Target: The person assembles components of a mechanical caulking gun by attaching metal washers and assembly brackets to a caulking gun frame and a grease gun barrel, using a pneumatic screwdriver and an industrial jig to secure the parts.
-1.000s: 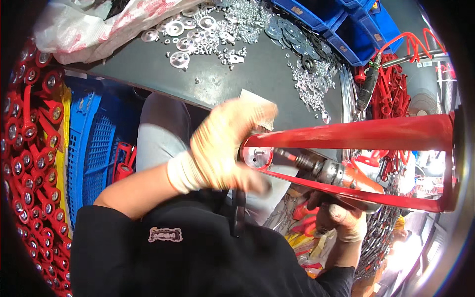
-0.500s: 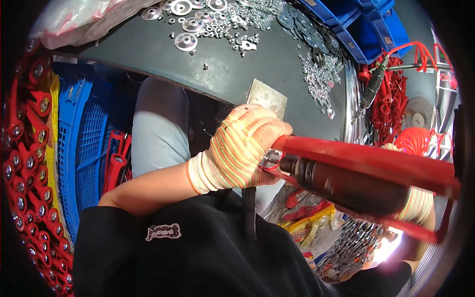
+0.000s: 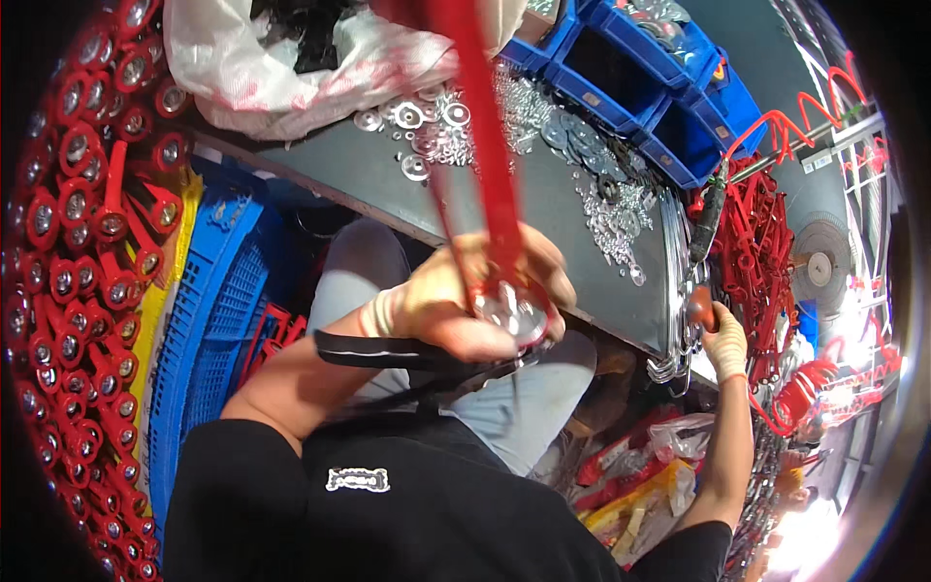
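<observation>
Head camera, red frame (image 3: 497, 165) gripped between left fingers (image 3: 551, 264), right fingers (image 3: 723, 339) grasping brown object (image 3: 699, 308)

Your left hand (image 3: 485, 303) grips a blurred, long red frame (image 3: 497, 170), silver disc (image 3: 512, 312) at its near end; a reddish-brown, rounded piece (image 3: 699, 308) meets your right hand (image 3: 725, 349).

Gloved hands: 2, left hand (image 3: 441, 303), right hand (image 3: 727, 349). Red frame (image 3: 500, 199): 1, blurred. White sack (image 3: 281, 105), left corner of table (image 3: 359, 189): 1. Blue bins (image 3: 685, 167), table's far edge: at least 3. Blue crate (image 3: 206, 335), off near-left edge: 1. Fan (image 3: 821, 264), beyond right edge: 1. Silver flanged discs (image 3: 415, 168): at least 4. Black-handled tool (image 3: 708, 231), by right edge: 1. Small fasteners (image 3: 613, 218): too many to count. Red round-ended parts (image 3: 73, 202): dozens.
</observation>
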The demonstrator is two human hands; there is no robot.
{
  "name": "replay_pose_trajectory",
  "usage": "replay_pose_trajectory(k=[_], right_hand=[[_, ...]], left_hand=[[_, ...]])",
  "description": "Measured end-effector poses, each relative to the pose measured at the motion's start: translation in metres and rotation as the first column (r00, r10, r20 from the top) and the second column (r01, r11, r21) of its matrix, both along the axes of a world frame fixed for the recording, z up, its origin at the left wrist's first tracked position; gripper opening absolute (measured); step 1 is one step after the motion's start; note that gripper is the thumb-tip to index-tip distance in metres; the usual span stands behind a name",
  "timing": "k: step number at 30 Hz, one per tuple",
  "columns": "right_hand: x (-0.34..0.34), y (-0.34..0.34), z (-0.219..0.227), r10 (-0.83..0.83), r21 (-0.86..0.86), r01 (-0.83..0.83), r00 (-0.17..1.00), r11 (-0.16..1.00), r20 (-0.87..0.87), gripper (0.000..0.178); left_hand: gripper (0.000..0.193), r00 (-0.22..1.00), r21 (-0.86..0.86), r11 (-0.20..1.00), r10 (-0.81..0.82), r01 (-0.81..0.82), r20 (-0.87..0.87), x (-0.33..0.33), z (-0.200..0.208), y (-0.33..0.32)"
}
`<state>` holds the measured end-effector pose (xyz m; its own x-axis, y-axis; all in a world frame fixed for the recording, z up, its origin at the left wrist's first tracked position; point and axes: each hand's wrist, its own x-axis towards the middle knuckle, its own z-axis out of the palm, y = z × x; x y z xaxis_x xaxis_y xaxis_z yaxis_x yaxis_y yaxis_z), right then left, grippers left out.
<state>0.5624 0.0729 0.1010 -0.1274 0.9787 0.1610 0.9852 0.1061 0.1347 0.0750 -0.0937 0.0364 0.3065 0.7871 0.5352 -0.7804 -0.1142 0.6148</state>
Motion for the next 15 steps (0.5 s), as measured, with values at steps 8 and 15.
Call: replay_pose_trajectory(k=[8,15], right_hand=[[-0.213,-0.15,-0.005,0.375,-0.334,-0.834,0.508,0.44,-0.776,0.054],[-0.265,-0.183,-0.043,-0.459,-0.151,-0.758,-0.213,0.635,-0.862,0.027]], left_hand=[[0.063,0.768,-0.111,0.898,0.423,-0.425,0.48,-0.045,0.027,-0.008],[0.031,0.942,0.09,0.949,0.312,-0.303,-0.122,-0.059,0.005,0.051]])
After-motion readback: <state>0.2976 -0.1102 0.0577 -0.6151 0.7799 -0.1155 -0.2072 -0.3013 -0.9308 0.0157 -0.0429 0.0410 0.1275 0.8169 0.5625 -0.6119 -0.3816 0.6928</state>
